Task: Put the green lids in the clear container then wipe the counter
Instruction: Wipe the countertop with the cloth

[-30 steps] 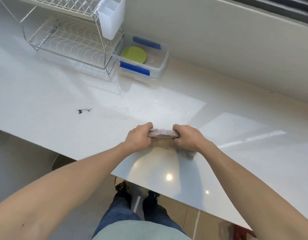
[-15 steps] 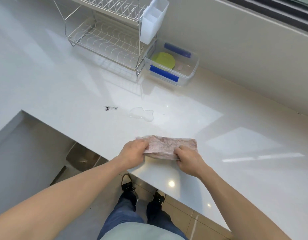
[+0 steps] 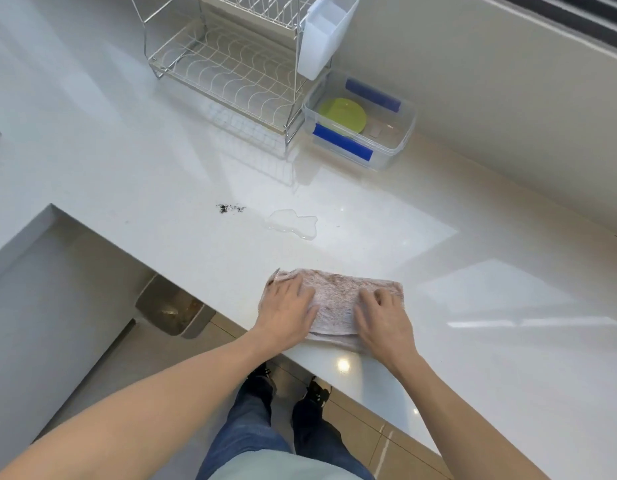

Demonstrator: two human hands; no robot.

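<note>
A green lid (image 3: 341,116) lies inside the clear container (image 3: 400,147) with blue clips, at the back of the white counter (image 3: 490,358). A pinkish cloth (image 3: 338,299) is spread flat near the counter's front edge. My left hand (image 3: 286,306) rests palm down on its left end. My right hand (image 3: 383,317) presses flat on its right end. Neither hand grips the cloth. A small water puddle (image 3: 293,223) and a patch of black crumbs (image 3: 229,208) sit on the counter just beyond the cloth.
A wire dish rack (image 3: 231,71) with a white cutlery holder (image 3: 321,39) stands left of the container. The wall runs along the counter's back. Below the counter's front edge are a grey bin (image 3: 172,310), the tiled floor and my feet.
The cloth, bunched between both fists a second ago, has been unfolded and laid flat on the counter. Both hands have let go and now lie flat on it.
</note>
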